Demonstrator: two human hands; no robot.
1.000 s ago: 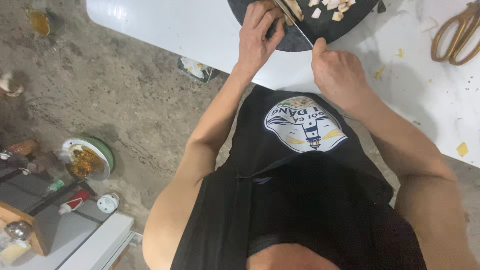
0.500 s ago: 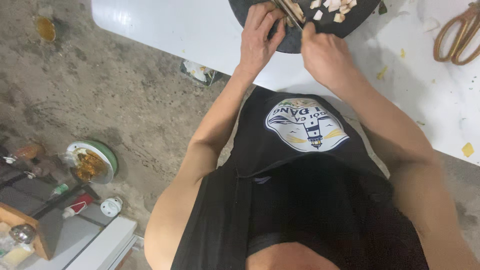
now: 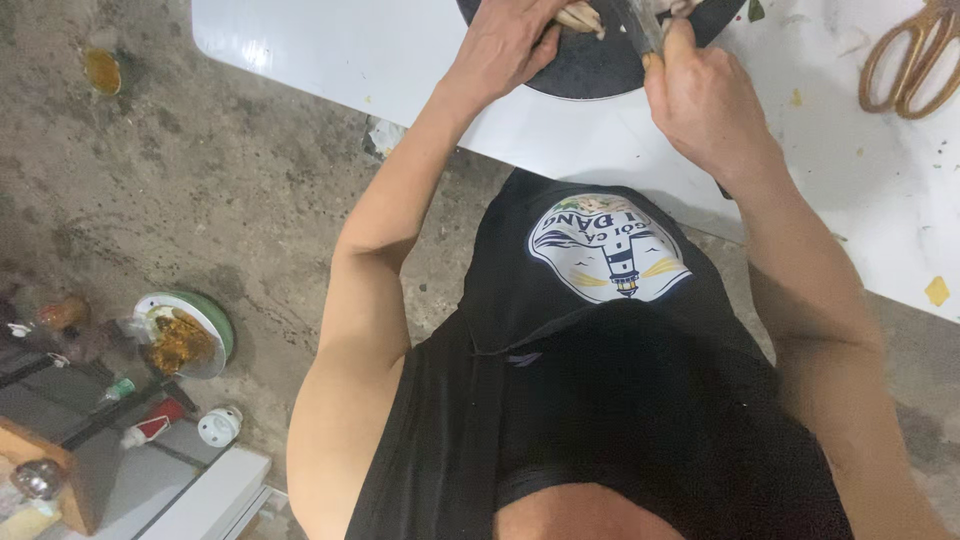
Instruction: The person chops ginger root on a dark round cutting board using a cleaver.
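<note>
Pale, beige strips of food (image 3: 583,16) lie on a round black cutting board (image 3: 590,72) at the top edge of the view, on a smooth white surface (image 3: 330,50). The left hand (image 3: 510,45) rests on the board with fingers curled down over the strips, pinning them in place; how tightly it closes cannot be told, as the fingertips run out at the frame's edge. Just beside it, the right hand (image 3: 705,100) is wrapped in a fist around the handle of a knife (image 3: 640,25), whose dull grey blade points away from the body and lies across the board next to the strips. Both bare forearms reach up from a black sleeveless shirt with a round white printed patch (image 3: 605,248) on the chest. Farther right on the surface lies a pair of scissors with tan looped handles (image 3: 905,55), well apart from the board, and small yellow scraps (image 3: 937,291) dot the white top. Below the surface's edge is a rough, stained grey concrete floor (image 3: 200,200). At lower left on the floor sits a green-rimmed bowl holding brownish-orange matter (image 3: 180,335), with small bottles and a white cap (image 3: 218,425) near it.
</note>
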